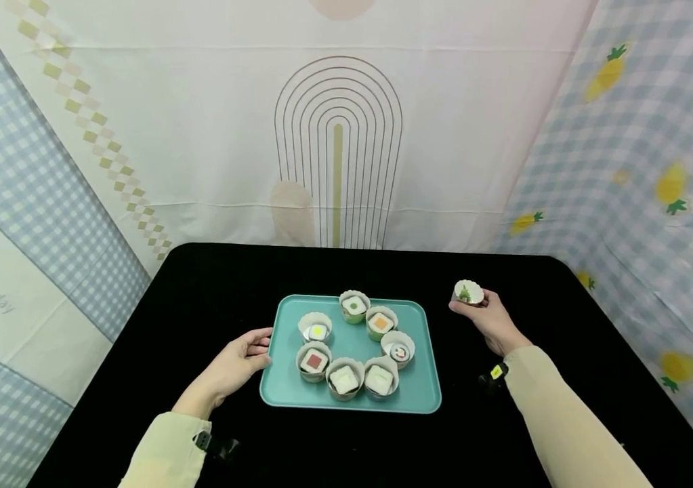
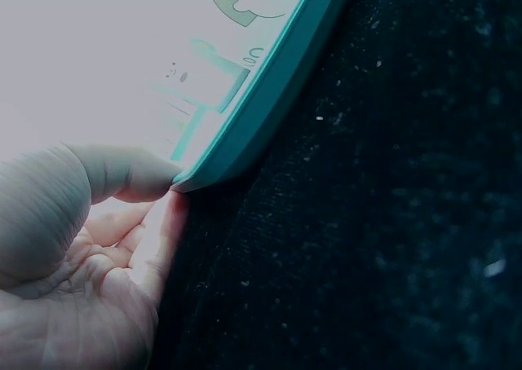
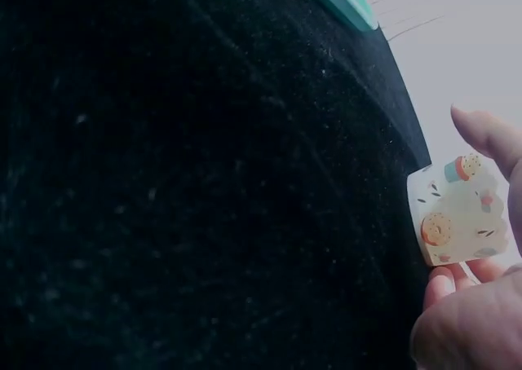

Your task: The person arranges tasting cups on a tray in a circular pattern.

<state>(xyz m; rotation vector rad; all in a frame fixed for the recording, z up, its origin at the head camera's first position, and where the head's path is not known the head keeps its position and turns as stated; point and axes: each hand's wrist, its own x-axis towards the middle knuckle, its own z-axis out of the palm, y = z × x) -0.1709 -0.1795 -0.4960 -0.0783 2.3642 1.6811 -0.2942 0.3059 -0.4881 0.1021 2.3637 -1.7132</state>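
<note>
A teal tray [image 1: 346,400] lies on the black table, bearing a ring of several paper baking cups with small pieces inside. My left hand [image 1: 230,369] is at the tray's left side. Its thumb [image 2: 134,174] and fingers pinch the tray's rim [image 2: 269,85] in the left wrist view. Off to the right, my right hand [image 1: 495,325] holds another paper cup [image 1: 459,296] between thumb and fingers, apart from the tray. A green leafy shape on white shows inside that cup. Small pastry prints cover the cup's side [image 3: 465,211] in the right wrist view.
Black cloth covers the table [image 1: 212,285]. A pale curtain [image 1: 218,135] hangs behind it, with checked blue cloth [image 1: 645,224] on the right and more on the left. Each wrist wears a dark strap; the right strap [image 1: 495,373] has a yellow mark.
</note>
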